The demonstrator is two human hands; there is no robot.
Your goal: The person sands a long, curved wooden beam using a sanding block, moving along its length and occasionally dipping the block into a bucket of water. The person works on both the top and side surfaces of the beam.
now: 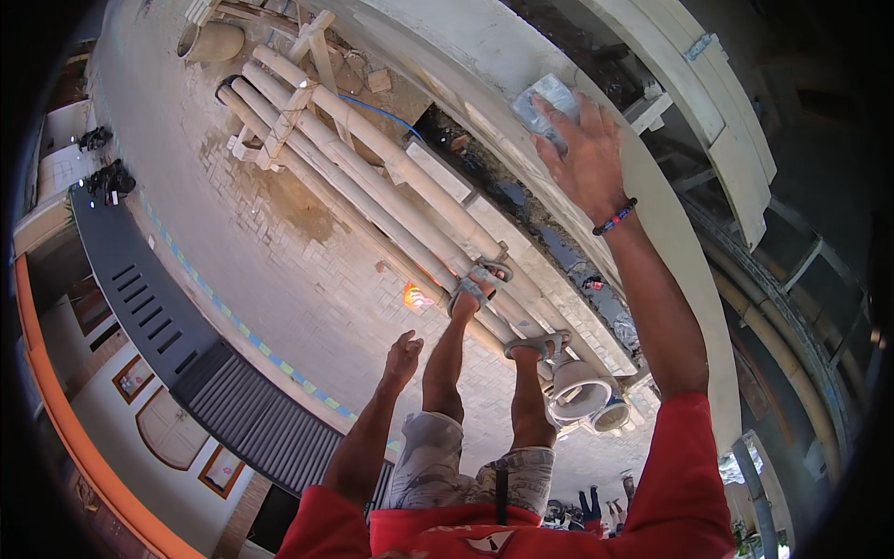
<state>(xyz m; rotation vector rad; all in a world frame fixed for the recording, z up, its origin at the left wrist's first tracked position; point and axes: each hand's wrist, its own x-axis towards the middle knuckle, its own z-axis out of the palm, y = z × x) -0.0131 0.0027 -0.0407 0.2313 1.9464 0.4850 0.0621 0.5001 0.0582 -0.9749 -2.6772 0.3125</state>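
Observation:
My right hand (589,154) reaches up along the smooth pale wall edge (670,242), a dark beaded bracelet on its wrist. Its fingers are bent over a pale grey-white, slightly shiny pad (548,104), pressing it flat against that surface. Whether the pad is a folded sheet or a block I cannot make out. Lower and to the left, my left hand (402,360) hangs free in the air beside my knee. Its fingers are loosely bent and partly apart, with nothing visible in them.
My sandalled feet (479,287) stand on long scaffold poles (382,191) high above a paved street (251,279). Two buckets (579,391) hang by my right foot. A debris-filled gutter (549,233) runs between poles and wall. A curved pale beam (717,112) lies to the right.

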